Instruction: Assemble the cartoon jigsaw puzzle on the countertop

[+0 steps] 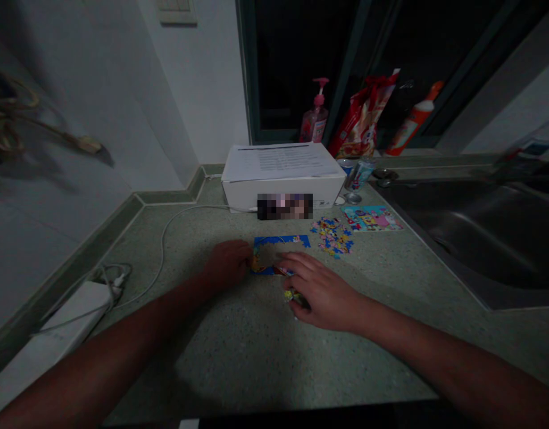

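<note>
A partly joined jigsaw puzzle [281,240] lies flat on the counter, with blue pieces along its top edge and bare space inside. My left hand [230,262] is closed, its fingertips pressed at the puzzle's left edge. Over the puzzle's lower right side is my right hand [323,292], with fingers bent and a yellowish puzzle piece [292,295] between its fingers and thumb. The right fingers hide part of the puzzle. Just beyond lies a heap of loose puzzle pieces [332,238]. A colourful picture card [373,218] rests to the right of that heap.
A white box [243,190] with a printed sheet [283,161] on top stands behind the puzzle. To the right are a can [360,174] and a metal sink [480,238]. At left lie a power strip [73,322] and a white cable [162,244].
</note>
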A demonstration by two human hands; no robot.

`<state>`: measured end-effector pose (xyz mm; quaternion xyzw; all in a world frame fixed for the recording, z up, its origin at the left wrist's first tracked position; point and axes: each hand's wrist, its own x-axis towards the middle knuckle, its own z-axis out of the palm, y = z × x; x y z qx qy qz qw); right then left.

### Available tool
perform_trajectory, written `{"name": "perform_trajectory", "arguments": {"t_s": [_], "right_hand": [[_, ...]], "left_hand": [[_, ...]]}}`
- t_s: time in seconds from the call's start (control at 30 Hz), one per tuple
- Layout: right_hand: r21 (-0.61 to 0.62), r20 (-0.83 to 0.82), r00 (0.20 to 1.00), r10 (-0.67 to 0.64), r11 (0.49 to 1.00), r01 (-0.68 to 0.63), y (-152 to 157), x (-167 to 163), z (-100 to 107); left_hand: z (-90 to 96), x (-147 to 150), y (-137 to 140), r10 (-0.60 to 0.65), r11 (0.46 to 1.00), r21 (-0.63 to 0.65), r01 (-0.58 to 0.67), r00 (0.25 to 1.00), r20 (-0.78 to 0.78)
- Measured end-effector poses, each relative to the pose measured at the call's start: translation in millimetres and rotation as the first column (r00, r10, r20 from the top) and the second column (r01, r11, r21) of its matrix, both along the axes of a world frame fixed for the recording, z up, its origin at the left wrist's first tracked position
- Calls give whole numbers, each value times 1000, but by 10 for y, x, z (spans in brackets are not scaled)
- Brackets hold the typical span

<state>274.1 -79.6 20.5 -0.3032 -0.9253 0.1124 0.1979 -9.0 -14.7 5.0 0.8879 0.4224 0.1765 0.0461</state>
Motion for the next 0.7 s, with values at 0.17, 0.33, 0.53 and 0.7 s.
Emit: {"name": "perform_trajectory", "arguments": {"t_s": [0.17,0.33,0.53,0.7], "right_hand": [[7,19,1000,11,1000,-12,-19,-19,29],[33,-21,1000,-8,999,8,50,87,145],[83,24,984,-174,982,171,273,411,268],[56,117,973,-196,980,191,317,458,232]], "left_hand": [[-6,-2,11,-16,999,31,16,1000,13],[-7,-1,3,-1,1000,21,1,1000,5],[24,7,-26,27,999,-19,-28,999,-25],[77,18,-44,17,1000,-25,-17,1000,-20]]}}
